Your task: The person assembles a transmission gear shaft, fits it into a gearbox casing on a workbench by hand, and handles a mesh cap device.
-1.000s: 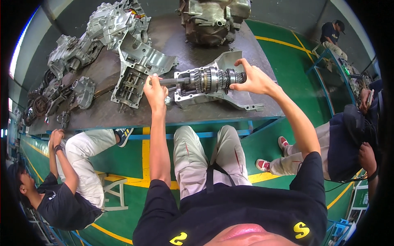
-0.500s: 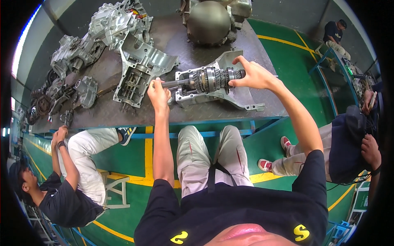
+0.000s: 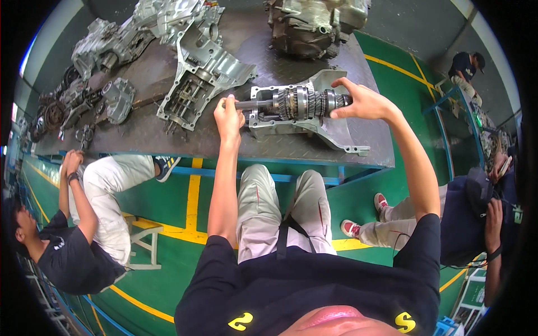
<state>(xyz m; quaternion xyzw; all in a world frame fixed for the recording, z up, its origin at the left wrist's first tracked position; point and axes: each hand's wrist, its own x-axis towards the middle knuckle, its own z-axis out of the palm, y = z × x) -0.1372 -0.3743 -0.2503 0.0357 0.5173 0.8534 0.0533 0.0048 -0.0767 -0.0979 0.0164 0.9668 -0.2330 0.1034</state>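
A gear shaft (image 3: 302, 104), stacked with toothed gears and rings, lies along an open silver gearbox housing half (image 3: 350, 149). My left hand (image 3: 228, 120) is closed around the shaft's thin splined end, which sticks out past the housing's left edge. At the other end, my right hand (image 3: 367, 103) grips the last gears between thumb and fingers. Part of that end is hidden by the hand. Just left of my left hand rests a second open housing half (image 3: 190, 101), with a shaft and smaller parts inside it.
A large dirty gearbox (image 3: 314, 31) stands at the back of the metal table (image 3: 246, 61). Several more housings (image 3: 109, 47) and loose parts crowd its left side. A seated person (image 3: 78, 246) is at left, another person (image 3: 476, 213) at right. A third person (image 3: 465, 73) sits far right.
The whole view has shifted, so the table and parts appear somewhat further right. Both hands stay on the gear shaft, with little visible movement of it against the housing.
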